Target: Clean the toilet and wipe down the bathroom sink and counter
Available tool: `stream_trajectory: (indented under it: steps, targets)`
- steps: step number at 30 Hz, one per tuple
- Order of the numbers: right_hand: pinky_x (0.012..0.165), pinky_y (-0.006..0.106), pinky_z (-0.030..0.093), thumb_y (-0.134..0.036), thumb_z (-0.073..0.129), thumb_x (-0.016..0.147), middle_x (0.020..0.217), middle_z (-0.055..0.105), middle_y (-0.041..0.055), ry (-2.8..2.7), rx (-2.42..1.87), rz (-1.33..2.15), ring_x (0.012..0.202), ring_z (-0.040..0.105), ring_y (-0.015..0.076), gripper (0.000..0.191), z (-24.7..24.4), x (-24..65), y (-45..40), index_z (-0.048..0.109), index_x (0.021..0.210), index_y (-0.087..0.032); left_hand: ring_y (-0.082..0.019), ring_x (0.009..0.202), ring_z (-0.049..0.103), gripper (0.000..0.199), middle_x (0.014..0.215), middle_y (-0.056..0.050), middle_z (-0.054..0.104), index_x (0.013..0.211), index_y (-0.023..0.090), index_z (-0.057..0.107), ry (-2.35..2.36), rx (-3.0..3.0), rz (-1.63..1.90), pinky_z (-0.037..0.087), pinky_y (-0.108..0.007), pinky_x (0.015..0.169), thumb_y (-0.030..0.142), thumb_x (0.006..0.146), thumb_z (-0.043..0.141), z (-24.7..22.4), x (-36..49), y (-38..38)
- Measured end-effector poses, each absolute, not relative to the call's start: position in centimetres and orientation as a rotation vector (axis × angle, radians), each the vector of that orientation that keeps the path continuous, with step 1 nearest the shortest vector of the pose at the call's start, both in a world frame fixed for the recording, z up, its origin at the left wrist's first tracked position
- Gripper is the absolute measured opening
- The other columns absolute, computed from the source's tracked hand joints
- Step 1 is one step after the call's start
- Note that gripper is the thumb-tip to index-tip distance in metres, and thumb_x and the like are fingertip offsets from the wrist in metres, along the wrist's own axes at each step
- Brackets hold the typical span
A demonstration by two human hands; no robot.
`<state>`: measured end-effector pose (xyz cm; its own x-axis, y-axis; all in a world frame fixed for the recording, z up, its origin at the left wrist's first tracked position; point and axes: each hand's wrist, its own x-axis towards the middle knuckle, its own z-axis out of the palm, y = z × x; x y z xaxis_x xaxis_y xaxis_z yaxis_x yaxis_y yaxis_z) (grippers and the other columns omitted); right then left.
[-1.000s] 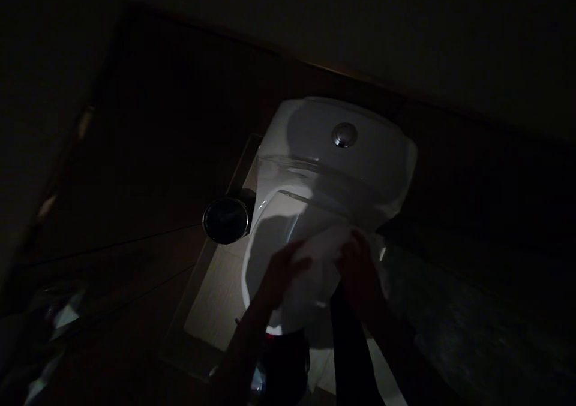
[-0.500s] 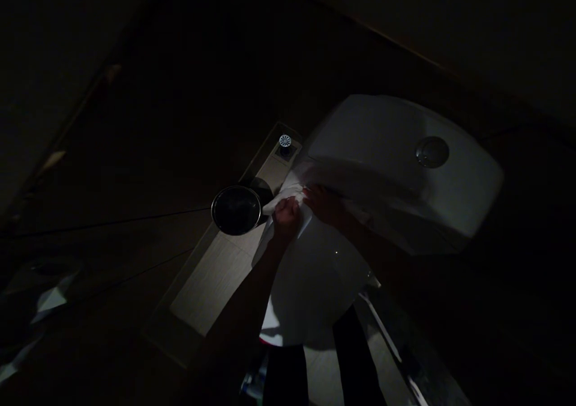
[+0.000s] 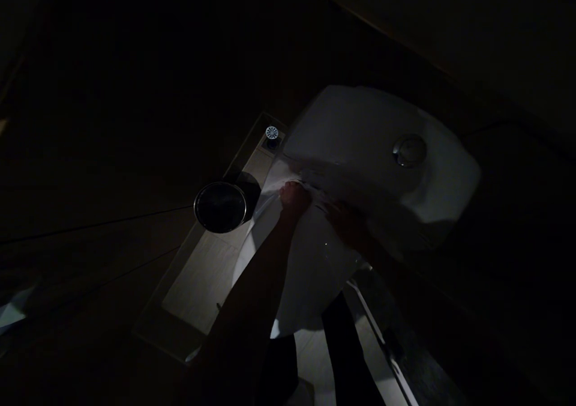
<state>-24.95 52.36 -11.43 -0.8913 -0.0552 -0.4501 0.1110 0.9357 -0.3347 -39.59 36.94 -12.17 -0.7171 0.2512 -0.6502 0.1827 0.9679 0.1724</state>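
Near toilet tank (image 3: 355,124), at back of lid (image 3: 310,268): left hand (image 3: 295,197), right hand (image 3: 345,220).

The head view looks steeply down from above, fairly near the toilet (image 3: 321,253).

Toilet (image 3: 315,247) — smooth glossy ceramic; flush button (image 3: 409,150) — shiny metal; floor (image 3: 198,283) matt.

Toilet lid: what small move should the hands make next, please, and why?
Perhaps slide the left hand slightly along the back of the toilet lid, toward the right hand: both are there, near the tank, with a small gap between them. It is too dark to tell what they hold.
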Motion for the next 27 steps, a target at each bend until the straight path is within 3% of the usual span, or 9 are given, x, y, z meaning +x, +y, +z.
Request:
stream_trajectory:
  steps: [4, 6, 9, 11, 15, 18, 22, 25, 27]
  targets:
    - [0.104, 0.048, 0.048, -0.043, 0.038, 0.108, 0.152, 0.054, 0.0107, 2.605, 0.026, -0.510, 0.126, 0.052, 0.0316, 0.050, -10.7, -24.5, 52.6, 0.050, 0.155, -0.029, -0.031, 0.132, 0.053, 0.055, 0.140, -0.024, 0.060, 0.138, 0.002, 0.059, 2.656, 0.274, 0.237, 0.041, -0.039, 0.114, 0.041, 0.103, 0.043, -11.1, -38.2, 35.3]
    - [0.108, 0.050, 0.047, -0.032, 0.040, 0.107, 0.163, 0.044, 0.0075, 2.598, 0.035, -0.545, 0.135, 0.048, 0.0318, 0.051, -10.2, -23.8, 53.0, 0.046, 0.157, -0.029, -0.034, 0.136, 0.051, 0.063, 0.144, -0.028, 0.057, 0.146, -0.002, 0.051, 2.720, 0.183, 0.174, 0.038, -0.045, 0.117, 0.043, 0.104, 0.041, -10.9, -37.7, 35.7]
    - [0.106, 0.050, 0.050, -0.012, 0.043, 0.099, 0.169, 0.035, 0.0054, 2.575, 0.133, -0.503, 0.138, 0.047, 0.0322, 0.063, -9.6, -21.6, 53.9, 0.042, 0.160, -0.029, -0.043, 0.140, 0.049, 0.060, 0.136, -0.031, 0.063, 0.138, 0.001, 0.063, 2.584, 0.320, -0.033, 0.029, -0.063, 0.119, 0.043, 0.103, 0.038, -11.5, -36.3, 39.5]
    - [0.107, 0.053, 0.050, -0.015, 0.050, 0.096, 0.169, 0.035, 0.0091, 2.561, 0.215, -0.456, 0.137, 0.048, 0.0357, 0.065, -9.4, -19.4, 54.4, 0.042, 0.160, -0.024, -0.050, 0.145, 0.043, 0.058, 0.142, -0.036, 0.058, 0.134, 0.001, 0.067, 2.494, 0.467, -0.125, 0.022, -0.071, 0.119, 0.040, 0.102, 0.039, -11.8, -34.2, 43.4]
    - [0.108, 0.052, 0.052, -0.022, 0.049, 0.098, 0.165, 0.039, 0.0181, 2.580, 0.435, -0.498, 0.140, 0.047, 0.0368, 0.067, -9.6, -13.2, 54.4, 0.034, 0.163, -0.015, -0.054, 0.152, 0.031, 0.059, 0.156, -0.042, 0.037, 0.134, -0.008, 0.064, 2.345, 0.599, -0.162, 0.021, -0.069, 0.123, 0.035, 0.097, 0.048, -11.7, -27.6, 49.3]
    - [0.106, 0.053, 0.055, -0.012, 0.039, 0.095, 0.160, 0.044, 0.0204, 2.538, 0.604, -0.633, 0.140, 0.048, 0.0354, 0.070, -9.6, -7.8, 52.9, 0.031, 0.164, -0.016, -0.051, 0.154, 0.030, 0.055, 0.156, -0.041, 0.039, 0.127, -0.009, 0.068, 2.280, 0.787, -0.078, 0.017, -0.068, 0.126, 0.033, 0.099, 0.046, -11.5, -23.2, 50.8]
    - [0.114, 0.058, 0.049, -0.012, 0.046, 0.083, 0.158, 0.046, 0.0197, 2.434, 0.793, -0.940, 0.145, 0.045, 0.0352, 0.077, -8.6, -2.8, 50.4, 0.038, 0.160, -0.014, -0.047, 0.159, 0.018, 0.049, 0.155, -0.040, 0.043, 0.127, -0.016, 0.064, 2.131, 0.858, 0.254, 0.000, -0.067, 0.130, 0.015, 0.097, 0.042, -11.5, -19.1, 50.7]
    - [0.109, 0.050, 0.054, -0.020, 0.049, 0.077, 0.137, 0.065, 0.0177, 2.134, 0.985, -1.154, 0.130, 0.060, 0.0313, 0.059, -6.3, -0.9, 49.8, 0.065, 0.134, -0.014, -0.039, 0.160, 0.023, 0.046, 0.155, -0.028, 0.051, 0.126, -0.005, 0.070, 1.974, 0.786, 0.436, 0.011, -0.059, 0.133, 0.004, 0.089, 0.044, -10.6, -15.5, 49.2]
    - [0.102, 0.051, 0.057, -0.032, 0.053, 0.075, 0.116, 0.075, 0.0174, 1.889, 1.047, -1.258, 0.113, 0.070, 0.0333, 0.045, -3.6, 0.2, 50.4, 0.076, 0.110, -0.016, -0.042, 0.143, 0.052, 0.032, 0.131, -0.023, 0.072, 0.103, 0.007, 0.080, 1.862, 0.714, 0.517, 0.033, -0.063, 0.125, 0.007, 0.083, 0.055, -9.5, -13.4, 47.1]
